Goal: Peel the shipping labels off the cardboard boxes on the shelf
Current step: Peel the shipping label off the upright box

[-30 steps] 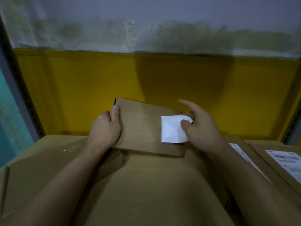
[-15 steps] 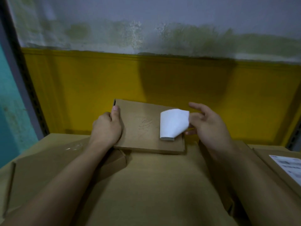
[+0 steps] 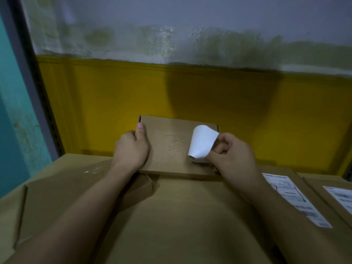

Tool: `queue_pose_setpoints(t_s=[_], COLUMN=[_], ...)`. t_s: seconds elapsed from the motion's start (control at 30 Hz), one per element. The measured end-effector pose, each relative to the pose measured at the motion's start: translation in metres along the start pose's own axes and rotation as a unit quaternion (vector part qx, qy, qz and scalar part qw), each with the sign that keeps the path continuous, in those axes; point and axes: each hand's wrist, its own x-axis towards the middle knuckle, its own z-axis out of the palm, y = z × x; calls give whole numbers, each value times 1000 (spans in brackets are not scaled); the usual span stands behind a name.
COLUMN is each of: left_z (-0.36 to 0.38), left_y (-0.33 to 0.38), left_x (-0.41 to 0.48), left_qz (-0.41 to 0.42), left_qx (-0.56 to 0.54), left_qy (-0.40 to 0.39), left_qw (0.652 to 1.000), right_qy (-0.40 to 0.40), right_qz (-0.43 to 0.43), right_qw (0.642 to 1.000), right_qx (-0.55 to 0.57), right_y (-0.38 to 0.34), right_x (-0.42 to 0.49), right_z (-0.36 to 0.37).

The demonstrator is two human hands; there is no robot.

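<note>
A small flat cardboard box (image 3: pixel 171 147) lies on top of a larger box, against the yellow back wall. My left hand (image 3: pixel 131 149) grips its left edge, thumb on top. A white shipping label (image 3: pixel 202 143) curls up from the box's right side, blank side showing, its lower corner near the cardboard. My right hand (image 3: pixel 232 161) pinches the label's right edge with curled fingers.
A large cardboard box (image 3: pixel 171 216) fills the foreground under my arms. Two boxes at the right carry printed labels, one label (image 3: pixel 293 199) and another label (image 3: pixel 341 199). A grey shelf post (image 3: pixel 28 73) rises at the left. The yellow wall (image 3: pixel 247 115) closes the back.
My right hand has closed its fingers on the label and curled it further up off the box. My left hand has held the box in place.
</note>
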Motion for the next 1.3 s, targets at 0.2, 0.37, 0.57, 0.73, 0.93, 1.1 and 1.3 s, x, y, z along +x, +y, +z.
queue_pose_setpoints(t_s=[0.2,0.37,0.57,0.73,0.93,1.1,1.3], left_z=[1,4,7,7,7,6,3], left_y=[3,5,5,5,3,0,-4], left_x=[-2,-4,-5,-6,-3,0,2], left_qz=[-16,-28,-24,-34,-46,-22,-10], left_qx=[-16,-17,-17,-25,-15,6,25], left_qy=[-2,-19,-18,-8,-10,3,7], left_qw=[1000,999,999,999,999,1000,1000], right_qy=[-57,-14,28,70,129,119,96], right_qz=[-76,-73,-131,-140,-110,-96,-70], right_qw=[984,966,944,965,968,970,982], right_qx=[-149,-248,-302,-210,-184,-187,-145], right_y=[-3,-8,-6,6,7,5,4], right_x=[-10,-11,-10,-4,1,5,8], right_z=[4,7,9,12,5,-1,-10])
